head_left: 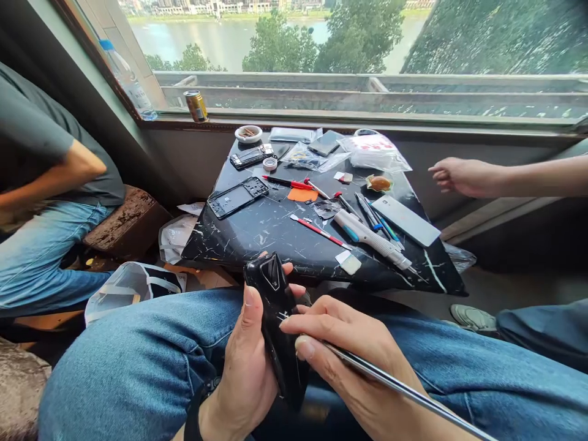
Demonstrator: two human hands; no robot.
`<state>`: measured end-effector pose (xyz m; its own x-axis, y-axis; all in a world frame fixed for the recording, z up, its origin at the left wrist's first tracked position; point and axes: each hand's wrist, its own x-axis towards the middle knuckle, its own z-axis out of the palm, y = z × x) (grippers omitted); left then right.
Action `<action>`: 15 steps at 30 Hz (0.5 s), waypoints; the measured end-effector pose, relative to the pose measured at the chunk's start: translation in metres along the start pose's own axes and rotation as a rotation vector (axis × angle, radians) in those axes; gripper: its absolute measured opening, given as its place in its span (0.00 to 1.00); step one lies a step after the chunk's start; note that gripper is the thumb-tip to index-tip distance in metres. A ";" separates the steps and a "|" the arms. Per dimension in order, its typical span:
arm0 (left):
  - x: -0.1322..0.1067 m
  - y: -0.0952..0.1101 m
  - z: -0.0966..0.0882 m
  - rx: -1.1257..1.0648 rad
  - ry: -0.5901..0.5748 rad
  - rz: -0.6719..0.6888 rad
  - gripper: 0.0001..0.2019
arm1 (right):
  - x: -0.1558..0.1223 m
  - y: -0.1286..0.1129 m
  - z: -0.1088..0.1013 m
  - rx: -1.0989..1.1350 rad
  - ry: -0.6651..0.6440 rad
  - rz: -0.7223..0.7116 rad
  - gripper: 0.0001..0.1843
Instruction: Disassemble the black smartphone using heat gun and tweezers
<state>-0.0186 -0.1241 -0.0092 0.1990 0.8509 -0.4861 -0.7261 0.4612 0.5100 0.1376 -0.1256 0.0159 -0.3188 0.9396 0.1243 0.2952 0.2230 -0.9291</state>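
Your faded blue denim jeans, a stitched seam along the thigh, a black strap around your left wrist, short nails on your right hand

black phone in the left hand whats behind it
Behind the black phone is the left hand, its palm against the phone's back, so that face cannot be seen. Farther down are blue jeans.
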 end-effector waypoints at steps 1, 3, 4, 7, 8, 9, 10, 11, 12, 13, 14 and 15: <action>0.000 0.001 0.000 -0.017 -0.005 0.007 0.35 | 0.001 0.000 -0.001 -0.001 0.001 -0.023 0.11; 0.000 0.003 0.000 -0.048 -0.019 0.027 0.33 | 0.004 -0.001 -0.002 0.025 0.010 -0.067 0.10; 0.000 0.004 0.000 -0.062 -0.031 0.030 0.33 | 0.005 -0.001 -0.002 0.040 0.015 -0.093 0.10; 0.000 0.005 0.000 -0.092 -0.050 0.026 0.33 | 0.005 -0.002 -0.002 0.070 0.016 -0.197 0.13; -0.001 0.005 0.000 -0.096 -0.054 0.024 0.33 | 0.004 -0.004 -0.002 0.059 0.020 -0.204 0.14; -0.001 0.005 0.000 -0.097 -0.058 0.024 0.33 | 0.003 -0.006 -0.002 0.036 0.025 -0.191 0.14; -0.001 0.005 -0.001 -0.096 -0.061 0.029 0.32 | 0.002 -0.008 -0.003 0.006 0.031 -0.165 0.14; -0.001 0.004 -0.002 -0.089 -0.070 0.031 0.32 | 0.001 -0.011 -0.003 -0.022 0.045 -0.137 0.14; 0.000 0.003 -0.003 -0.080 -0.080 0.032 0.31 | 0.000 -0.013 -0.004 -0.044 0.057 -0.116 0.14; 0.000 0.002 -0.005 -0.069 -0.093 0.033 0.31 | -0.001 -0.015 -0.006 -0.057 0.063 -0.107 0.13; 0.000 0.001 -0.006 -0.060 -0.105 0.036 0.30 | -0.001 -0.017 -0.008 -0.060 0.065 -0.113 0.13; 0.000 0.000 -0.008 -0.053 -0.118 0.036 0.30 | -0.001 -0.019 -0.010 -0.059 0.061 -0.118 0.13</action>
<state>-0.0240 -0.1257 -0.0146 0.2461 0.8916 -0.3802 -0.7674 0.4188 0.4854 0.1416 -0.1284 0.0367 -0.2993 0.9196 0.2543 0.3120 0.3462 -0.8848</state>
